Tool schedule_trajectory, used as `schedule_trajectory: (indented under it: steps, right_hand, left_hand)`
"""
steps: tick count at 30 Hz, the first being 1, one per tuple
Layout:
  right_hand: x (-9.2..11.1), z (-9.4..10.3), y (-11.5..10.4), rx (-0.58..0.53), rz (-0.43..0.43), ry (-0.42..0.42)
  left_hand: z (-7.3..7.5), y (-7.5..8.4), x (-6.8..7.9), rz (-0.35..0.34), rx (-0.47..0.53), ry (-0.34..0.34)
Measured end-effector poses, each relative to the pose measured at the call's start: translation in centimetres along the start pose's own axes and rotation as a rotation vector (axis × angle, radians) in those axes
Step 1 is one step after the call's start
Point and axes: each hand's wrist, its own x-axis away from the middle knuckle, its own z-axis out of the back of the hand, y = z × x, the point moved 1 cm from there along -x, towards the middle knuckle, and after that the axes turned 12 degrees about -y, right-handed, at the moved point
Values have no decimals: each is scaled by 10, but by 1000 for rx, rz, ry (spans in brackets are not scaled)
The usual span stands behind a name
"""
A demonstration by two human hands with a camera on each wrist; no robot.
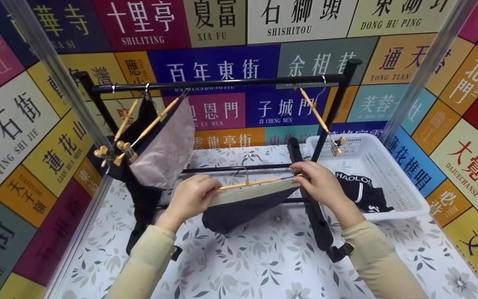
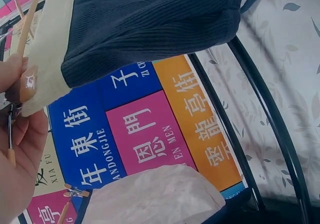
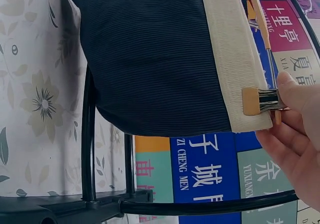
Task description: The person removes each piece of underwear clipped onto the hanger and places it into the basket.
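A dark navy ribbed garment (image 1: 243, 211) with a cream waistband (image 3: 225, 48) hangs from a wooden clip hanger (image 1: 255, 182), low in front of the black rack. My left hand (image 1: 193, 197) grips the hanger's left end, its fingers around the clip (image 2: 28, 83) at the waistband's corner. At the other end, my right hand (image 1: 320, 182) pinches the handles of the right clip (image 3: 255, 101), whose wooden jaws lie over the waistband. The hanger's metal hook (image 1: 249, 158) points up, apart from the top rail.
The black rack (image 1: 222, 84) carries more clip hangers; a pale pink garment (image 1: 164, 149) and a black one hang at left. A bare clip hanger (image 1: 315, 110) hangs at right. A white basket (image 1: 409, 203) beside the rack holds black clothing (image 1: 363, 193) with white lettering.
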Motion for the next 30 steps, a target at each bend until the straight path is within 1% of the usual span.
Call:
schedule_trajectory:
  steps: [9, 16, 22, 30]
  right_hand:
    - [9, -4, 6, 13, -4, 5]
    - [16, -10, 11, 1, -9, -8]
    - [20, -15, 14, -18, -17, -26]
    - [27, -26, 23, -38, -65, -52]
  left_hand:
    - [-6, 0, -3, 40, -26, -25]
    - [-15, -1, -4, 83, -12, -52]
    - [-24, -3, -3, 105, -16, -51]
    - [-40, -3, 0, 135, -6, -89]
